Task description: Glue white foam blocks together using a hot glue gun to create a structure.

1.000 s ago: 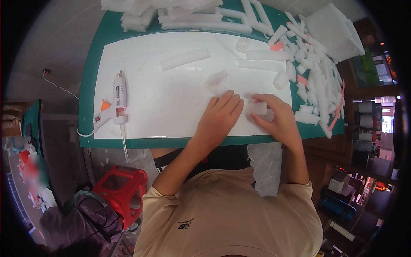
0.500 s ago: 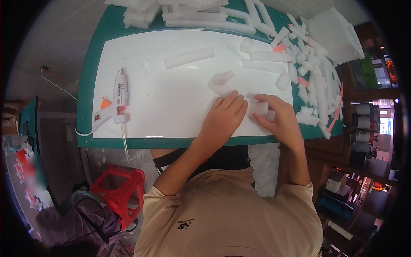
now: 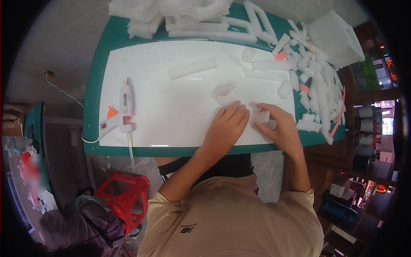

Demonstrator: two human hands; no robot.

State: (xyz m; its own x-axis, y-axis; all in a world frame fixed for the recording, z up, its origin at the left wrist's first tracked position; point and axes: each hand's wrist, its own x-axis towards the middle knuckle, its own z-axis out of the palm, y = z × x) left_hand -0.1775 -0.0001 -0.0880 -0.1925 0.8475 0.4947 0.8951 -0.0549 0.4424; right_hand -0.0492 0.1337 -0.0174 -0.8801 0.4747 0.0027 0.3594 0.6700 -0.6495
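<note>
Both of my hands work close together over the white board point(image 3: 150, 107). My right hand point(image 3: 279, 128) holds a small white foam block point(image 3: 262, 116) between its thumb and fingers. To its left, my left hand point(image 3: 226, 130) is curled with its fingers side by side, their tips hidden from view against the board. Whatever is under those fingers cannot be made out. Just beyond them lies a translucent, irregular foam piece point(image 3: 224, 92). On the board's left side rests a white hot glue gun point(image 3: 127, 105) with an orange trigger, a clear glue stick sticking out of its back.
Loose white foam offcuts point(image 3: 314, 92), a few pink, pile up on the right of the green mat point(image 3: 93, 115). Foam strips point(image 3: 193, 69) lie on the board. Foam frames point(image 3: 239, 30) and a big foam block point(image 3: 332, 38) stand behind. A red stool point(image 3: 124, 197) is below left.
The whole view has shifted, so the table sits slightly lower and to the right. Both hands keep nearly the same pose, the foam block still in the right one.
</note>
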